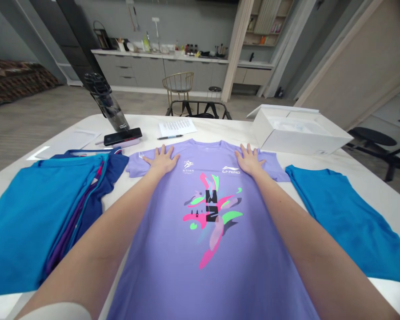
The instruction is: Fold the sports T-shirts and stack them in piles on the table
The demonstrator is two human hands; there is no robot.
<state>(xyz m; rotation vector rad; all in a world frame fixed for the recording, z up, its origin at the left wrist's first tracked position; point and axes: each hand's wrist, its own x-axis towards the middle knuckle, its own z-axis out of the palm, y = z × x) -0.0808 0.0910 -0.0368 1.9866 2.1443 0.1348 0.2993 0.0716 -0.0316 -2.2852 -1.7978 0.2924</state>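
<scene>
A lavender T-shirt [173, 249] with a colourful print lies spread flat on the white table, its collar at the far side and its lower part running out of view toward me. On its left shoulder area rests my left hand [163, 161], palm down with fingers spread. My right hand [250, 161] presses flat on the opposite shoulder, beside the white LI-NING logo, fingers also apart. Neither hand grips the cloth. A stack of folded blue shirts [40, 213] sits to the left, with purple and navy layers showing. To the right lies one folded blue garment [346, 218].
An open white box [293, 138] stands at the table's back right. At the back left are a dark phone [122, 136] and a clear-bodied handheld vacuum [111, 109]. A pen [170, 137] lies by a printed sheet [182, 127]. Beyond the table stands a black-framed chair [200, 106].
</scene>
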